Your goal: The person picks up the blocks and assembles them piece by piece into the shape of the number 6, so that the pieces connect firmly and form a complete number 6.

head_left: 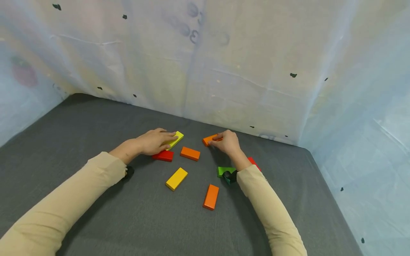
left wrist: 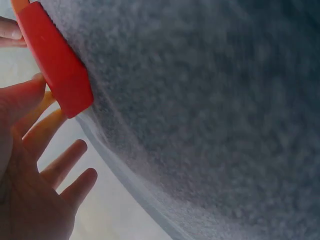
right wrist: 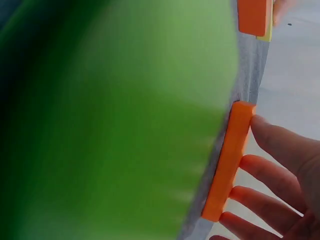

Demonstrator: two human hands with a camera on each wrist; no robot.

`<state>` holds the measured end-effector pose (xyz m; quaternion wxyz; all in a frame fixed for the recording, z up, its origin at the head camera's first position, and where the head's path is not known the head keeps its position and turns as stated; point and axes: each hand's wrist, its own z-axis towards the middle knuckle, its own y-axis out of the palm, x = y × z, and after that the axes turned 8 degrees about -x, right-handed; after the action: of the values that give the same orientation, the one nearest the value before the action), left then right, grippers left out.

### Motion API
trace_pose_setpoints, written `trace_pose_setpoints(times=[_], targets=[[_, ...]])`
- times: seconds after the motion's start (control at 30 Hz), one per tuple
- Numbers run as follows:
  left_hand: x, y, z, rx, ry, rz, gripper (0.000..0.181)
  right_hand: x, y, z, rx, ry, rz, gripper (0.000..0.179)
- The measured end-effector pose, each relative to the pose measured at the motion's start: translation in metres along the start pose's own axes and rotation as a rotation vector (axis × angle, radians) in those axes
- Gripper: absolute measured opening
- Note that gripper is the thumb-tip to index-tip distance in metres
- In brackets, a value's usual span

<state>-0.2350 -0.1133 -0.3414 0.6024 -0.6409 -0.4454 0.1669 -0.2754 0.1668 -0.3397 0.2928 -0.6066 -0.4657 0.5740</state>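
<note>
My left hand (head_left: 156, 141) lies over a yellow block (head_left: 177, 138) at the far left of the group, fingers extended onto its top. Just below that hand is a red block (head_left: 164, 156); in the left wrist view this red block (left wrist: 55, 60) stands before the spread fingers (left wrist: 62, 162), and part of the hand's contact is hidden. My right hand (head_left: 228, 143) touches an orange block (head_left: 206, 140) at the back. In the right wrist view, thumb and fingers rest along the upper edge of that orange block (right wrist: 227, 162), not wrapped round it.
Between the hands lies another orange block (head_left: 190, 153). Nearer are a yellow block (head_left: 176, 179) and an orange block (head_left: 211, 197). A green block (head_left: 225, 170) and a red block (head_left: 254, 163) are partly hidden by the right arm. Pale sheeting (head_left: 243, 71) borders the grey surface (head_left: 144, 220).
</note>
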Motion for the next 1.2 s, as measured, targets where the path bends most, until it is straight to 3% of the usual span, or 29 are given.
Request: trace_pose_setpoints(times=[0.23, 0.8, 1.2], targets=[[0.005, 0.006, 0.005, 0.036, -0.006, 0.041, 0.050, -0.009, 0.007, 0.006, 0.026, -0.002, 0.011, 0.035], [0.023, 0.011, 0.012, -0.050, 0.008, 0.058, 0.052, -0.024, 0.023, 0.018, 0.019, 0.006, 0.025, 0.035], [0.035, 0.011, 0.019, -0.040, -0.017, 0.068, 0.053, -0.031, 0.024, 0.029, 0.015, -0.021, 0.079, 0.034]])
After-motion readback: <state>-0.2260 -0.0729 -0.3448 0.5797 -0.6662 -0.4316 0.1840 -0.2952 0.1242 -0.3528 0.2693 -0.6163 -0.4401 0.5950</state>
